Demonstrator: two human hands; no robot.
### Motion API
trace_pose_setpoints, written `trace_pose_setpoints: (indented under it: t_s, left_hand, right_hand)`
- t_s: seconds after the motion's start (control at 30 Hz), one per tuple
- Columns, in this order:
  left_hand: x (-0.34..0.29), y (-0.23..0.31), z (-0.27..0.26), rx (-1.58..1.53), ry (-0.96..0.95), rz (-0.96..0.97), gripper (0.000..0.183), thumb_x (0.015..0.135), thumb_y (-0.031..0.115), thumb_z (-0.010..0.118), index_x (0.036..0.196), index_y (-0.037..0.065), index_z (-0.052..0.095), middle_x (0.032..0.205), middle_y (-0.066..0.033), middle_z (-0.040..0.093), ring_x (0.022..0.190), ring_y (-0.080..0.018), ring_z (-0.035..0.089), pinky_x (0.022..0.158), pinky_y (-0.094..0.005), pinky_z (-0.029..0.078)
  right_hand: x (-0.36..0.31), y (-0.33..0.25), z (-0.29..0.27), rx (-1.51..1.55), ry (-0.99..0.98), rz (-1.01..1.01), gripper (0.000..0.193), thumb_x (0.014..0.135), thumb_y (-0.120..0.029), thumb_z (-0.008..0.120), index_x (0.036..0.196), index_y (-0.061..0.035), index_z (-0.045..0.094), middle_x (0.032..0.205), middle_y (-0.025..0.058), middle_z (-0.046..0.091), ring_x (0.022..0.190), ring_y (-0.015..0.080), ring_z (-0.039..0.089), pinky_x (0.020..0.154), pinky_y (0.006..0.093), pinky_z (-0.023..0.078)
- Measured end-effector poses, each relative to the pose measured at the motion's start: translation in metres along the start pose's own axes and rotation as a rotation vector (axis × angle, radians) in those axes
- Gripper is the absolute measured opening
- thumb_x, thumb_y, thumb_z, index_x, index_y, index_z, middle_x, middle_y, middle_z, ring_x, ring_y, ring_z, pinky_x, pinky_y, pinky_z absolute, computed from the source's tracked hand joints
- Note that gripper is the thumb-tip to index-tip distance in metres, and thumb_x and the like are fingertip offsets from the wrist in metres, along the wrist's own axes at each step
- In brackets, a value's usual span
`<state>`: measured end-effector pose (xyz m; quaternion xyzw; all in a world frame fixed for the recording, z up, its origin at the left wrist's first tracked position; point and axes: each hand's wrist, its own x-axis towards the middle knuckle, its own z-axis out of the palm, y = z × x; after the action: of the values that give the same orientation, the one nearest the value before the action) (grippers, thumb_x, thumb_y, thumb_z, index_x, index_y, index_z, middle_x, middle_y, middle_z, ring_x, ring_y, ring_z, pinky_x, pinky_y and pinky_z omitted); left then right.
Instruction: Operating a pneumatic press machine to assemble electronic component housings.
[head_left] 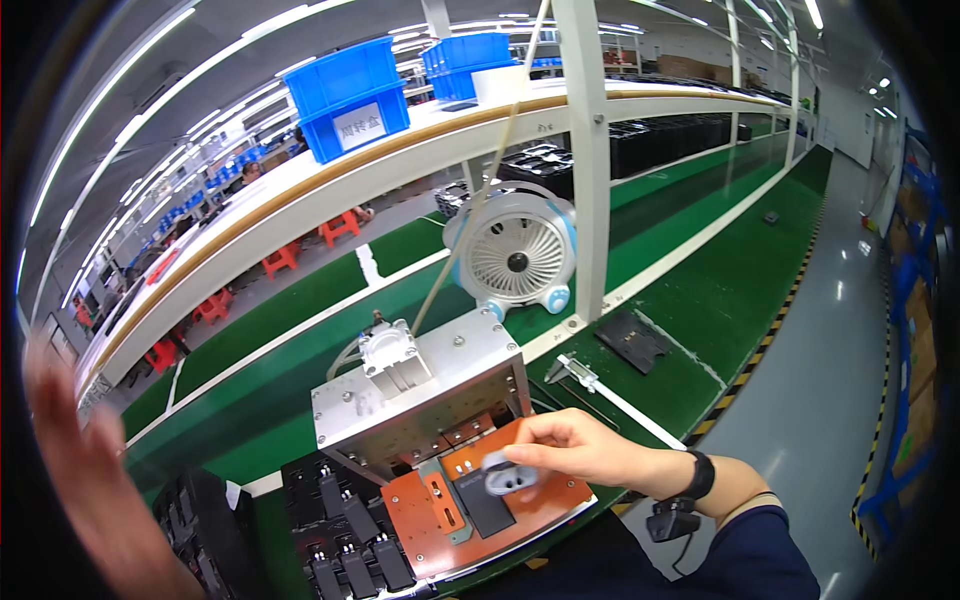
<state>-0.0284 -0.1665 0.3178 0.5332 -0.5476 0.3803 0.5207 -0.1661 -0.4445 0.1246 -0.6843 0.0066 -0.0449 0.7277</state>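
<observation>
My right hand (565,450) pinches a small grey oval part (511,474) with two dark holes, over the orange base plate (410,515) of a metal press fixture. Just beneath it on the plate lies a flat black rectangular block (484,503). Beside that block sits a grey-green holder with an orange slotted insert (445,505). A silver housing (430,375) with a pneumatic cylinder (392,355) on top rises behind the plate. Blurred by motion, my left hand (80,450) is raised at the far left, thumb apart from the fingers, nothing visible in it.
Black trays hold several small black parts (358,517) left of the fixture. A caliper (600,385) and a black flat tray (632,341) lie on the green bench to the right. Behind stand a white fan (515,255), a white post (583,150) and blue bins (350,95) on a shelf.
</observation>
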Motion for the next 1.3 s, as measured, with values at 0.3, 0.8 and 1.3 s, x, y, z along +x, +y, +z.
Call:
trace_pose_setpoints:
  t_s: [0.3,0.8,1.3]
  left_hand:
    - [0.151,-0.2,0.147,0.489,-0.338,-0.263,0.084,0.072,0.045,0.073,0.14,0.008,0.04,0.134,-0.0273,0.044,0.112,-0.033,0.053,0.09,-0.0424,0.047]
    - [0.185,-0.267,0.115,0.131,-0.164,-0.611,0.032,0.077,0.03,0.077,0.093,0.008,0.059,0.087,-0.0029,0.058,0.082,-0.013,0.058,0.062,-0.027,0.05]
    - [0.108,-0.281,0.051,0.734,-0.382,-0.324,0.049,0.074,0.027,0.076,0.112,0.004,0.057,0.111,-0.0169,0.059,0.105,-0.0273,0.056,0.096,-0.0377,0.041]
  right_hand:
    - [-0.015,0.024,-0.043,0.258,-0.041,0.254,0.028,0.094,-0.028,0.059,0.089,-0.0003,0.062,0.094,0.0077,0.063,0.071,0.0144,0.067,0.063,0.0221,0.057]
    - [-0.032,0.014,-0.103,0.422,0.439,-0.14,0.035,0.093,-0.034,0.044,0.082,-0.0039,0.058,0.082,0.0146,0.064,0.079,0.0245,0.064,0.076,0.0384,0.052]
    - [0.056,-0.06,-0.142,0.348,0.596,-0.343,0.028,0.088,-0.034,0.061,0.088,-0.0052,0.06,0.074,0.0058,0.062,0.059,0.0155,0.062,0.056,0.027,0.051]
